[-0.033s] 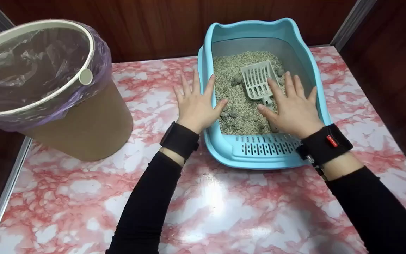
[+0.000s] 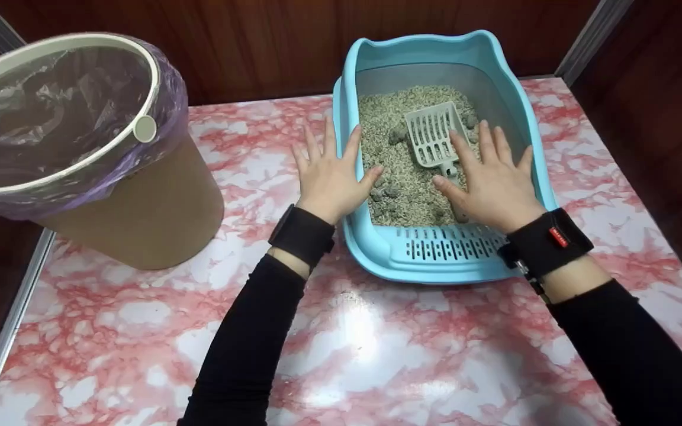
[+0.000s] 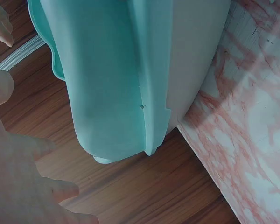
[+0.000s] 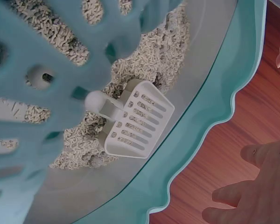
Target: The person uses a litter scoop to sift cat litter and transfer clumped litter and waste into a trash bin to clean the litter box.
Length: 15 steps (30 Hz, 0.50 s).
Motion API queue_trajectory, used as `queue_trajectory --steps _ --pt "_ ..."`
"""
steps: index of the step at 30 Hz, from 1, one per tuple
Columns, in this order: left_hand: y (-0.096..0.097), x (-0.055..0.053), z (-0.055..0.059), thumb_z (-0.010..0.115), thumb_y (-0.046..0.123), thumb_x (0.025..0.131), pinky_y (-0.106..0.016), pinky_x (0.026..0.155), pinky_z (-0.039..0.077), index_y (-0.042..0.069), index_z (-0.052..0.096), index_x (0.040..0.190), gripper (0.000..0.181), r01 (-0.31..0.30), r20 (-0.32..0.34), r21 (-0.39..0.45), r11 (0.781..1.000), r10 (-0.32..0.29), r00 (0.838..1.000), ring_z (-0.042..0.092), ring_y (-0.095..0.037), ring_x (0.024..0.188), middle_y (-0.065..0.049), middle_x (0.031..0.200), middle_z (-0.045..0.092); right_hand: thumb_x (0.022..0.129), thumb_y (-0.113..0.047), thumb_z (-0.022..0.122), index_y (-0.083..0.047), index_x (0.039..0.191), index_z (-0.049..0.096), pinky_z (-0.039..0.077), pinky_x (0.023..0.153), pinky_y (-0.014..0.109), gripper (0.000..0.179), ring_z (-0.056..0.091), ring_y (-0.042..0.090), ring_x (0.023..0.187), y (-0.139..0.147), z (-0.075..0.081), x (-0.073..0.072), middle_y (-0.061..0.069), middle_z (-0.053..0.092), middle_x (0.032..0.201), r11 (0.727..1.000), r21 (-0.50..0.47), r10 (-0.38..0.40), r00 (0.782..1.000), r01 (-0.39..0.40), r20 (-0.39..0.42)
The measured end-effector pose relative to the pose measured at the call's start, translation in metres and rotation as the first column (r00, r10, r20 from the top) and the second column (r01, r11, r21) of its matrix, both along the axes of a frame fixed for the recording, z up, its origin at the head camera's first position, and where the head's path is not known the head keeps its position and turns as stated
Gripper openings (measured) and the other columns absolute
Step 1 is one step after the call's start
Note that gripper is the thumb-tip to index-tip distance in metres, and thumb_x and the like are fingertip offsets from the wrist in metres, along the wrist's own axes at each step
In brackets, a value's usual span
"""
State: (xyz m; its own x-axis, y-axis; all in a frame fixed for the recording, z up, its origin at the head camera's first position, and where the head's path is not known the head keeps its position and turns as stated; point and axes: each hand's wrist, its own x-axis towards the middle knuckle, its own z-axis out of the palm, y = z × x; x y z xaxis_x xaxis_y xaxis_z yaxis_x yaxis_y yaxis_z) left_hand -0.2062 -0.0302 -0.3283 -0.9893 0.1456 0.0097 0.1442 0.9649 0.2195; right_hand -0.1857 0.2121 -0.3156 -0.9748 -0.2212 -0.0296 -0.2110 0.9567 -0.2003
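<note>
A light blue litter box (image 2: 350,83) holds pale pellet litter (image 2: 394,165) with several darker clumps (image 2: 398,134). On the litter lies a slotted grey-white litter scoop (image 2: 431,155), its handle running toward the front and partly covered by my right hand (image 2: 498,189). That hand hovers over the box's right side with fingers spread, gripping nothing. My left hand (image 2: 332,183), fingers also spread, is over the box's left rim; whether it touches the rim I cannot tell. The right wrist view shows the scoop (image 4: 142,114) beyond the perforated front part of the box.
To the left stands a brown trash bin (image 2: 157,219) with a pale rim ring and a purplish translucent bag (image 2: 169,118) lining it. Red-and-white marbled surface (image 2: 199,331) lies under everything. Dark wood panels (image 2: 258,47) close off the back and sides.
</note>
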Motion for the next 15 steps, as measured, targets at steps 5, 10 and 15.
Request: queue_trajectory --steps 5,10,15 --pt "-0.0025 0.0022 0.0011 0.028 0.069 0.095 -0.064 0.107 -0.008 0.028 0.008 0.157 0.077 -0.004 0.002 -0.01 1.0 0.004 1.0 -0.012 -0.049 0.14 -0.016 0.159 -0.014 0.094 -0.07 0.029 -0.022 0.157 0.002 -0.015 0.097 0.071 0.084 -0.015 0.041 0.142 0.0007 -0.0013 0.0024 0.021 -0.015 0.156 1.0 0.001 0.002 1.0 -0.002 0.001" --pt "-0.0042 0.0049 0.0022 0.028 0.068 0.095 -0.064 0.106 -0.009 0.027 0.007 0.157 0.077 -0.005 0.015 -0.016 1.0 0.005 1.0 -0.011 -0.049 0.14 -0.016 0.159 -0.011 0.095 -0.068 0.031 -0.023 0.157 0.002 -0.014 0.097 0.072 0.082 -0.014 0.042 0.142 0.0015 -0.0013 0.0057 0.021 -0.014 0.156 1.0 -0.008 0.005 1.0 -0.005 0.005" --pt "-0.008 0.0093 0.0051 0.03 0.068 0.095 -0.064 0.106 -0.012 0.028 0.007 0.157 0.077 -0.01 0.009 -0.006 1.0 0.01 1.0 -0.013 -0.048 0.14 -0.016 0.159 -0.01 0.095 -0.068 0.03 -0.021 0.157 0.002 -0.014 0.097 0.072 0.083 -0.015 0.042 0.142 0.0032 0.0025 0.0069 0.021 -0.015 0.156 1.0 -0.012 0.009 1.0 -0.009 0.019"
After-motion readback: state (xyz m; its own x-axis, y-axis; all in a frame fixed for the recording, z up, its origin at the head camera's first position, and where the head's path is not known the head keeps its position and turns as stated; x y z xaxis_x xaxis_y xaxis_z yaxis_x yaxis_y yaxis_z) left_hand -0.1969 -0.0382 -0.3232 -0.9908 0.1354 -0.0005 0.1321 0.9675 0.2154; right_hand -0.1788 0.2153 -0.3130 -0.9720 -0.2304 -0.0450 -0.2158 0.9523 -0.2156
